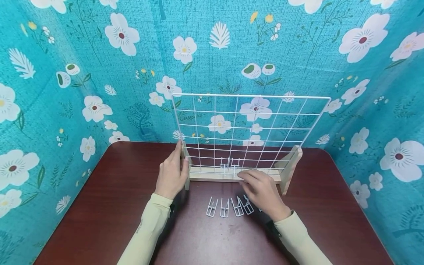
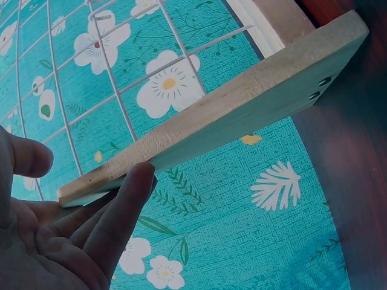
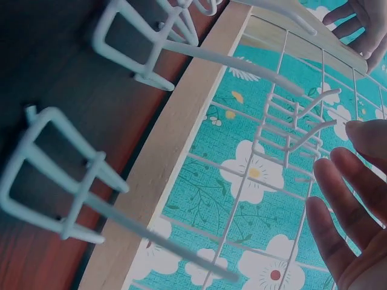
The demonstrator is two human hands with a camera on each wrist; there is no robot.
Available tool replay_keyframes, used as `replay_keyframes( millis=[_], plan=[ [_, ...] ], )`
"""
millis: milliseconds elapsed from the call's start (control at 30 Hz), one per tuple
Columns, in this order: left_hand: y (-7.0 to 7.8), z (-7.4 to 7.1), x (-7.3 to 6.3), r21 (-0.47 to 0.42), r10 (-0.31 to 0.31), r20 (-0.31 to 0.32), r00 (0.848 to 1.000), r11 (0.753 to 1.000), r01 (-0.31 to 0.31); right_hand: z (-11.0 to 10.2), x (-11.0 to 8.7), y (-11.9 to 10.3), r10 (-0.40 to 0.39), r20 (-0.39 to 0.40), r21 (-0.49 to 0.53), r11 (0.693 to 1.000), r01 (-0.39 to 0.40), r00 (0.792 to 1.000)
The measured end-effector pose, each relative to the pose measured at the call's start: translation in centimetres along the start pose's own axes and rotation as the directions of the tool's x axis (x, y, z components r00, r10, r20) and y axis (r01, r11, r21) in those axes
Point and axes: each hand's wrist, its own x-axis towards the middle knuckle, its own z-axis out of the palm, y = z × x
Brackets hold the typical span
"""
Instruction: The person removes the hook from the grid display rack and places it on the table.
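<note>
A white wire grid panel [image 1: 251,96] stands upright in a wooden base with side supports. My left hand [image 1: 170,176] is at the left wooden support [image 2: 211,118], its fairly straight fingers against the outer face and the thumb apart from it. Two white wire hooks [image 3: 311,132] hang side by side low on the grid. Close beside them is my right hand [image 1: 261,191], fingers loosely extended and nothing held between them; in the right wrist view a small gap separates the fingertips from the hook prongs.
Several loose wire hooks [image 1: 224,209] lie in a row on the dark red-brown table [image 1: 99,206], in front of the base, partly hidden by the right hand. The right wooden support [image 1: 291,171] stands beyond that hand. A teal flowered cloth [image 1: 205,73] surrounds the table's back and sides.
</note>
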Motion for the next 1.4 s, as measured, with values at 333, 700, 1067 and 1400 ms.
replay_keyframes(
  millis=[333, 700, 1067, 1400],
  plan=[
    [0.0, 0.2, -0.1, -0.009, -0.002, -0.002, 1.0, 1.0, 0.002, 1.3, 0.8, -0.2, -0.009, 0.022, -0.08, 0.997, 0.011, 1.0],
    [0.0, 0.0, 0.3, -0.019, 0.0, 0.007, 1.0, 1.0, 0.0, 2.1, 1.5, -0.2, 0.005, 0.038, -0.095, 0.995, -0.002, 0.999],
    [0.0, 0.0, 0.5, -0.014, -0.007, 0.024, 1.0, 1.0, 0.007, 2.6, 1.5, -0.1, 0.032, 0.02, -0.131, 0.991, -0.029, 0.999],
    [-0.3, -0.1, 0.3, -0.011, -0.016, 0.024, 1.0, 1.0, 0.016, 3.0, 1.5, 0.0, 0.026, -0.007, -0.124, 0.992, -0.027, 1.0]
  ],
)
